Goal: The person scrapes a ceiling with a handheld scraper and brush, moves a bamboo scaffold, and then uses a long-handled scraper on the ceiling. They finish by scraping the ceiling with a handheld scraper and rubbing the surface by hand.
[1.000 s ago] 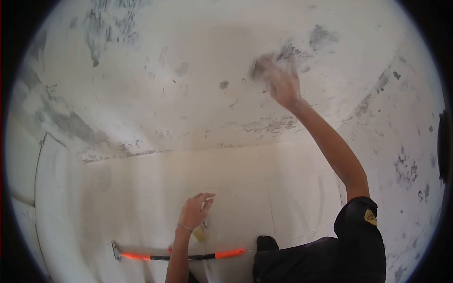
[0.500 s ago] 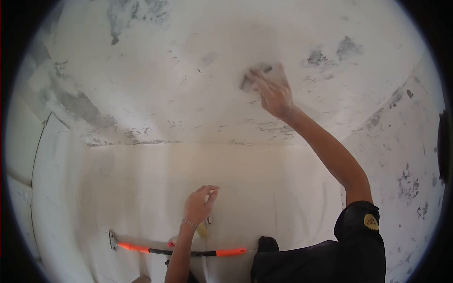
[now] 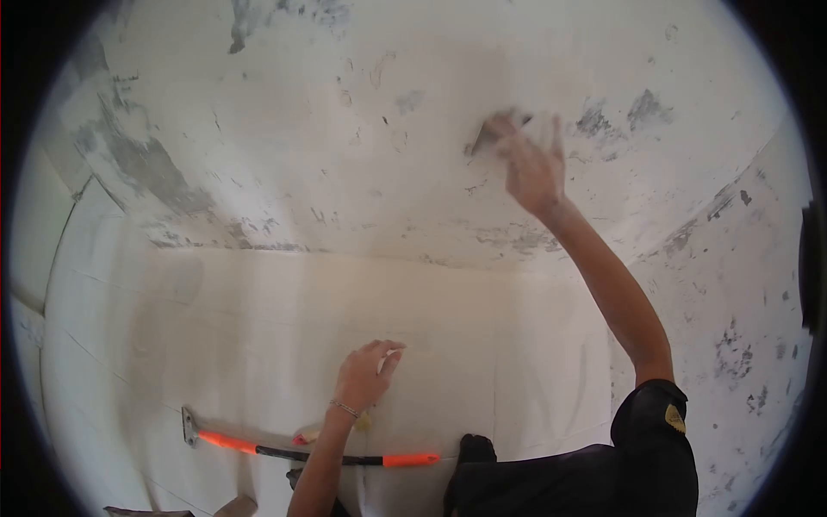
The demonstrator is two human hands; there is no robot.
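Note:
My right hand [image 3: 536, 172], dusty and blurred by motion, presses a dark grey piece of sandpaper [image 3: 488, 136] flat on the patchy white wall [image 3: 301, 146]. Its fingers cover much of the sheet. Lower down, my left hand [image 3: 365, 376] hangs in the air over the pale floor, fingers loosely bent and thumb apart, with nothing in it. Below it lies a long-handled scraper [image 3: 319, 457] with orange and black grips and a metal head; my left forearm passes in front of its handle.
A small red and yellow object [image 3: 303, 437] lies partly behind my left wrist. My dark shoe [image 3: 476, 448] stands on the dusty floor [image 3: 431, 302]. A side wall [image 3: 724, 345] with flaked patches rises at the right. A brown object [image 3: 237, 507] shows at the bottom edge.
My right hand and the sandpaper have shifted to the right across the wall. My left hand stays nearly where it was. The view has turned slightly.

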